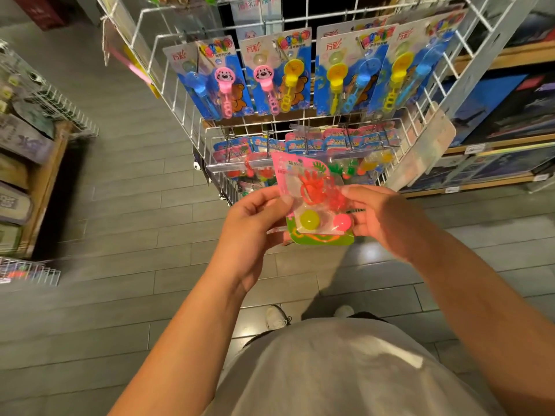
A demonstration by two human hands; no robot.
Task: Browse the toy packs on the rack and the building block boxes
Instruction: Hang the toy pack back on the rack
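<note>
I stand on a grey plank floor (126, 223) that catches a soft glare of light (371, 253) just ahead of me. To my left a wooden shelf (45, 187) carries flat cases stacked on its boards, with a white wire basket (64, 111) above it. To my right, long wooden shelves (492, 147) run along the aisle.

Toy pack (312, 202) between both hands, before rack (186, 121)

You read red brand mark "万彩" at top left of each bubble wand card (207, 79) on rack (180, 94). Print on pink pack (300, 181) too blurred.
</note>
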